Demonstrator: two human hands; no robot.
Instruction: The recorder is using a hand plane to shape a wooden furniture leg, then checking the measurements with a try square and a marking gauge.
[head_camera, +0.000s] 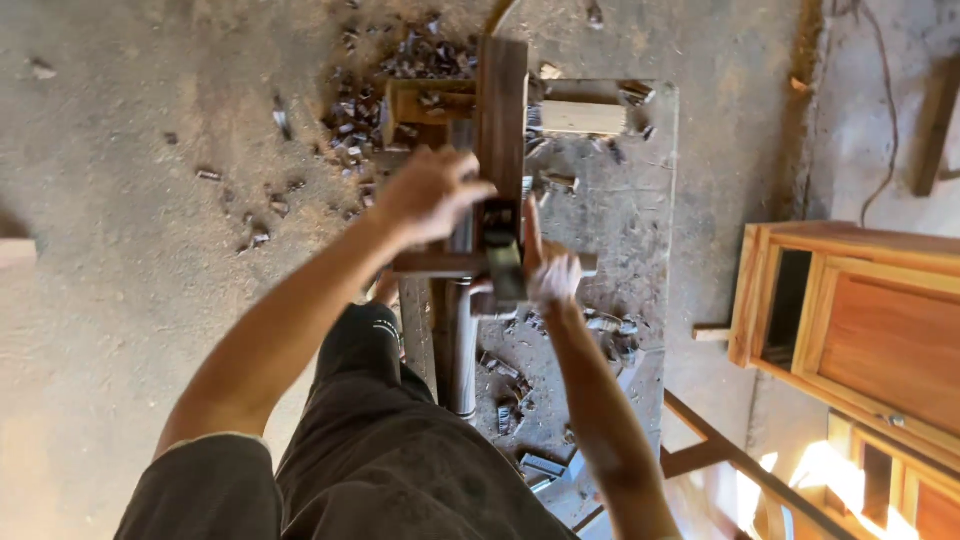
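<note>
1. Left hand (428, 195): raised over bench, fingers curled, blurred; lay against left edge of plank. Grip not clear, cannot tell if closed on anything.
2. Right hand (548, 272): blurred, fingers wrapped round right end of a cross handle at the plane; holding it.
3. Plane (503, 262): dark wooden block w/ cross handle, sat on near end of plank, between both hands.
4. Plank (502, 115): dark brown, long, narrow, ran away from the person along bench's left side; far end past bench edge.
5. Bench (630, 200): grey, worn, dusty top, long axis running away from the person.
6. Pale block (582, 117): light wood, short, lay across bench's far end, just right of plank.
7. Frame piece (425, 102): yellowish wood, at far left of bench, touching plank's left side.
8. Shavings (385, 90): dark curls, heaped on floor beyond and left of bench; more scattered on bench near right forearm.
9. Pipe (462, 350): grey, round, ran along bench's left edge below the plane.
10. Cabinet (860, 320): orange-brown wood, panelled, lying at right of view, well apart from bench. No labels or signs seen on it.
11. Floor (130, 200): bare, sandy, dusty.
12. Trousers (390, 450): dark, person's leg at bench's near left.
</note>
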